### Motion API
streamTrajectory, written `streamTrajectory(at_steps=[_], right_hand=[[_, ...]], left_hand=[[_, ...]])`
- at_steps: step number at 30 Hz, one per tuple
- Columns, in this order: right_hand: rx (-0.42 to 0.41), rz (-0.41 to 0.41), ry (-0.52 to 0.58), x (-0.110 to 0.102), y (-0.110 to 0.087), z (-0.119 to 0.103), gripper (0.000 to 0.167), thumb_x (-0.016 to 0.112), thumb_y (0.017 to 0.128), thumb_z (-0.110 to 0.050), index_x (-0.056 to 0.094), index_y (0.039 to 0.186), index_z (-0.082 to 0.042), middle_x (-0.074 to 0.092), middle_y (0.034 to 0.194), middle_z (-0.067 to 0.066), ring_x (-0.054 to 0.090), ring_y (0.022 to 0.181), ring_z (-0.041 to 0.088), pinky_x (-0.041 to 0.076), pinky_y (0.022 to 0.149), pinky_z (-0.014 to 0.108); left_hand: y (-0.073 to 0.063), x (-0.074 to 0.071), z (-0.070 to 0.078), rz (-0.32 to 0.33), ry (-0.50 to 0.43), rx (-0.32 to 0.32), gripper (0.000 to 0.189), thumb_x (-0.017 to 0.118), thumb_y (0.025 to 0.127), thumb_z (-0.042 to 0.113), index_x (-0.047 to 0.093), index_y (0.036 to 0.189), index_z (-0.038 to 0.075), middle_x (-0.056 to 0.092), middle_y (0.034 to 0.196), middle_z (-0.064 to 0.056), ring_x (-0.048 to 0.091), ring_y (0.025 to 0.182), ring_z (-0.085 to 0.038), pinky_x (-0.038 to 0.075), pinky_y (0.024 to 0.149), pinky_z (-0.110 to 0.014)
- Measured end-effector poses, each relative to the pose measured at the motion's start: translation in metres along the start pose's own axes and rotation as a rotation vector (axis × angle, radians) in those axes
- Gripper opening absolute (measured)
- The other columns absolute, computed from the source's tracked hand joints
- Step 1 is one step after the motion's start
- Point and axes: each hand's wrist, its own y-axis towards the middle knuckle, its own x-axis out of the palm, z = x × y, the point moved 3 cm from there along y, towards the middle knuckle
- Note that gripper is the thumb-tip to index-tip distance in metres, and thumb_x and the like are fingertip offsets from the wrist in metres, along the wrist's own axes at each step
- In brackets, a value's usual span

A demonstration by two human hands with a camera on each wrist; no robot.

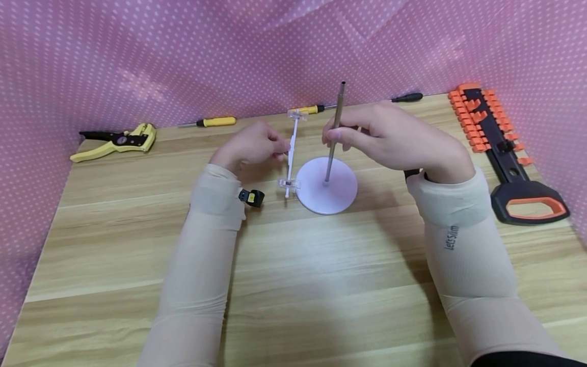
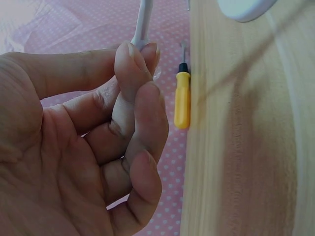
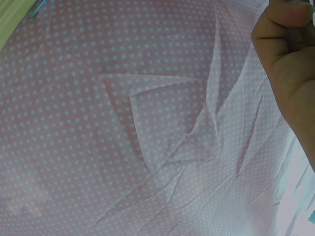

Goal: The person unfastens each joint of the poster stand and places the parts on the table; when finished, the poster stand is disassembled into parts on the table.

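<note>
Between thumb and fingertips, my left hand (image 1: pixel 254 145) pinches a thin white bar (image 1: pixel 291 150) near its middle. A clear plastic clip (image 1: pixel 298 115) is at its far end, and another clear clip (image 1: pixel 287 183) is at its near end, overlapping the edge of a round white base (image 1: pixel 316 199). From this base rises a slim metal rod (image 1: pixel 339 104), slightly tilted in the head view. My right hand (image 1: pixel 394 135) holds the rod around mid-height between thumb and fingers. Only part of that hand (image 3: pixel 295 64) shows in the right wrist view, at the upper right.
Along the back edge lie a yellow-handled screwdriver (image 1: pixel 219 122), a second yellow-handled one (image 1: pixel 312 109) and a black-handled tool (image 1: pixel 408 97). Yellow wire strippers (image 1: pixel 121 142) lie at the back left. A black-and-orange rack (image 1: pixel 497 137) with a loop handle lies at right. Pink dotted cloth surrounds the table.
</note>
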Motion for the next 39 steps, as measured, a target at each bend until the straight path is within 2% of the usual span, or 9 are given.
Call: streamTrajectory(at_steps=[5,16,22,26,32,39], right_hand=[[0.006,0.001,-0.003,0.0000,-0.0001,0.0002,0.023,0.055,0.112,-0.030,0.076,0.109,-0.022,0.073,0.101,-0.005,0.063,0.095,0.014,0.049,0.086,0.040],[0.000,0.001,-0.001,0.0009,-0.0001,0.0000,0.023,0.055,0.112,-0.029,0.076,0.110,-0.021,0.072,0.100,-0.005,0.062,0.092,0.014,0.049,0.084,0.039],[-0.015,0.001,-0.007,0.0011,0.0003,-0.0001,0.023,0.055,0.112,-0.029,0.076,0.110,-0.022,0.072,0.100,-0.006,0.061,0.091,0.014,0.048,0.083,0.038],[-0.011,-0.001,-0.006,0.0011,0.0003,0.0004,0.022,0.055,0.112,-0.030,0.076,0.110,-0.023,0.072,0.101,-0.006,0.060,0.091,0.014,0.048,0.083,0.037],[-0.028,0.010,-0.026,0.0008,0.0000,-0.0004,0.022,0.055,0.112,-0.028,0.076,0.110,-0.022,0.071,0.099,-0.007,0.059,0.089,0.013,0.047,0.081,0.034],[0.004,0.000,-0.015,0.0007,-0.0008,-0.0001,0.023,0.055,0.112,-0.031,0.076,0.110,-0.023,0.071,0.099,-0.006,0.059,0.091,0.014,0.047,0.082,0.037]], left_hand=[[0.0002,0.0011,0.0003,0.006,0.001,-0.049,0.029,0.061,0.109,0.026,0.078,0.105,0.003,0.074,0.095,-0.010,0.052,0.081,-0.018,0.041,0.078,-0.032],[0.0059,0.0029,-0.0067,0.000,0.013,-0.045,0.023,0.067,0.105,0.024,0.080,0.100,0.006,0.075,0.089,-0.005,0.055,0.084,-0.020,0.042,0.082,-0.033],[0.0057,0.0028,-0.0070,0.006,-0.007,-0.068,0.022,0.067,0.105,0.023,0.080,0.100,0.006,0.075,0.085,-0.004,0.055,0.077,-0.019,0.042,0.076,-0.031],[0.0050,0.0037,-0.0059,0.008,0.010,-0.086,0.023,0.067,0.106,0.023,0.080,0.098,0.006,0.075,0.085,-0.005,0.052,0.072,-0.016,0.042,0.072,-0.030],[0.0042,0.0049,-0.0054,0.011,0.000,-0.120,0.023,0.067,0.106,0.023,0.080,0.099,0.005,0.076,0.086,-0.005,0.053,0.073,-0.018,0.041,0.071,-0.031],[0.0056,0.0061,-0.0072,0.033,0.071,-0.131,0.025,0.066,0.106,0.025,0.080,0.096,0.006,0.077,0.087,-0.006,0.055,0.072,-0.018,0.043,0.071,-0.031]])
